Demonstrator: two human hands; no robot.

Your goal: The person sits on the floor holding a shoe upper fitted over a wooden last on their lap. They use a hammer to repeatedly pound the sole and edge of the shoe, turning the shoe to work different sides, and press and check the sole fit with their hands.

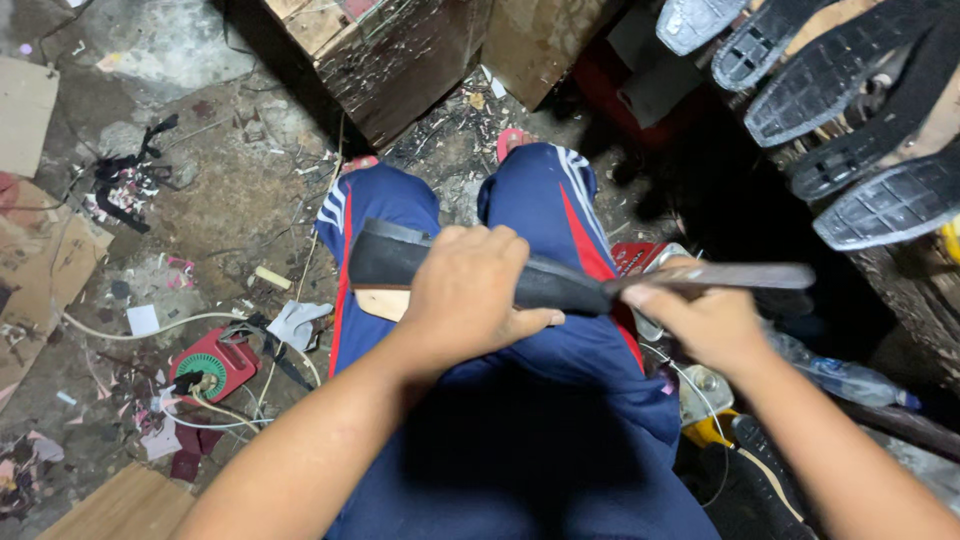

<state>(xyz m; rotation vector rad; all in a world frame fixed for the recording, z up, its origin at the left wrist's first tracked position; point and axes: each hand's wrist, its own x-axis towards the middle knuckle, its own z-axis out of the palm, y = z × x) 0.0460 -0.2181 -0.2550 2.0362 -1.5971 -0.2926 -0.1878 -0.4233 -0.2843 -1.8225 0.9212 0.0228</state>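
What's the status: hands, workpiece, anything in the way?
Left hand clamped over black rubber shoe sole on lap. Right hand holds long flat dark blade against sole's edge. Nothing in the way.

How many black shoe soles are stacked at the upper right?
5 show: one grey-tinted sole at the top, then black ones and fanned downward to the right. More may lie hidden behind them or past the frame edge.
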